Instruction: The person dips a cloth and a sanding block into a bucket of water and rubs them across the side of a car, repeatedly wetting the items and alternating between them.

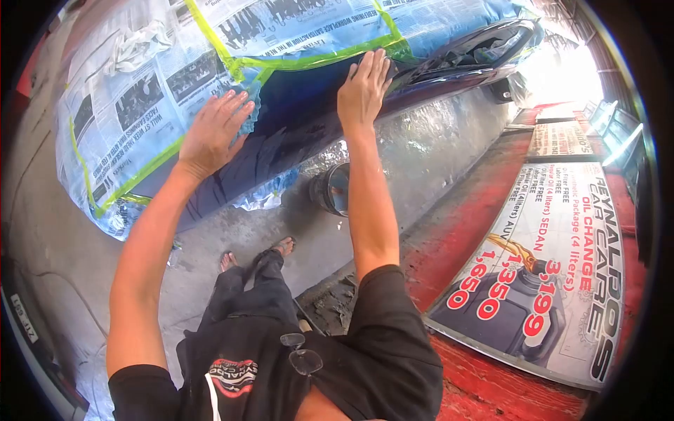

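A dark blue car panel (pixel 295 105) lies in front of me, bordered by green tape (pixel 316 62) and newspaper masking (pixel 161 77). My left hand (pixel 215 133) rests at the edge of the newspaper, beside a torn blue-tinted strip, its fingers extended and slightly apart, holding nothing visible. Further right, my right hand (pixel 363 91) lies on the panel's upper part near the tape corner, fingers stretched forward. A dark edge shows beside its fingertips; whether that is a pad under them or part of the car, I cannot tell.
A dark bucket (pixel 330 189) stands on the concrete floor (pixel 309 245) below the panel. At the right, a large oil change sign (pixel 540 266) leans over red boards (pixel 463 372). Part of another vehicle (pixel 35 337) shows at the lower left, near a thin cable on the floor.
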The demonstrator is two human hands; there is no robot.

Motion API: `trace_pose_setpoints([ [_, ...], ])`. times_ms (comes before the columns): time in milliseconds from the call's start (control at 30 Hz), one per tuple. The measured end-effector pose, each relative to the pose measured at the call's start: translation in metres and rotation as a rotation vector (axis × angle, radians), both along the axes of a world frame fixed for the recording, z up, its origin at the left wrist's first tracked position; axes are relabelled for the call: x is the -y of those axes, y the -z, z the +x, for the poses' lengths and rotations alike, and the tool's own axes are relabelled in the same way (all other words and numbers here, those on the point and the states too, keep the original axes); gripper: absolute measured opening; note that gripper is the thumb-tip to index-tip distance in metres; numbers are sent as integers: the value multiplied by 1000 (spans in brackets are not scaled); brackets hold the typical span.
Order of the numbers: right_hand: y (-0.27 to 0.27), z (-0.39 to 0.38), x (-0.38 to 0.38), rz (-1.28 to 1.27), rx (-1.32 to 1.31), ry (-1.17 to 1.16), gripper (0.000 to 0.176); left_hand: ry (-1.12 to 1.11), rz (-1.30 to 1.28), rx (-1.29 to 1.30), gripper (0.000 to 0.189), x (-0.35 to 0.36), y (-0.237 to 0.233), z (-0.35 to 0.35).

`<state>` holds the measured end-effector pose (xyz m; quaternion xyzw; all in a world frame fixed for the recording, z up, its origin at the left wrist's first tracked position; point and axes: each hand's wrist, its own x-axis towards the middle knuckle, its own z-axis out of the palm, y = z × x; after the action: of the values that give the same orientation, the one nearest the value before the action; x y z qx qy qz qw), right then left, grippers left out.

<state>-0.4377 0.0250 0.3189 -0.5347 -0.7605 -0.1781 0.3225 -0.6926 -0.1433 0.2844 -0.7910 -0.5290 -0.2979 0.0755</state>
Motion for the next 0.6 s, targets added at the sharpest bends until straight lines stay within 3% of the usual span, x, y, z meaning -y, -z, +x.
trace_pose_setpoints([
  [100, 9, -32, 31, -53, 14, 14, 62, -6, 16, 0, 73, 2, -3, 0],
  [167, 53, -53, 67, -54, 45, -136, 73, -9, 16, 0, 72, 1, -3, 0],
  [233, 20, -30, 56, -125, 133, -173, 72, -3, 13, -2, 72, 0, -3, -1],
  [333, 0, -12, 0, -14, 91, 1, 72, -5, 11, 12, 71, 1, 0, -1],
  [433, 5, -45, 43, -95, 62, -20, 76, -9, 20, 13, 71, -1, -3, -1],
  [500, 52, -60, 82, -96, 108, -179, 80, -7, -5, 11, 71, 1, -2, -2],
  [600, -1, -25, 40, -101, 56, -53, 76, -7, 2, 4, 71, 1, -4, -2],
])
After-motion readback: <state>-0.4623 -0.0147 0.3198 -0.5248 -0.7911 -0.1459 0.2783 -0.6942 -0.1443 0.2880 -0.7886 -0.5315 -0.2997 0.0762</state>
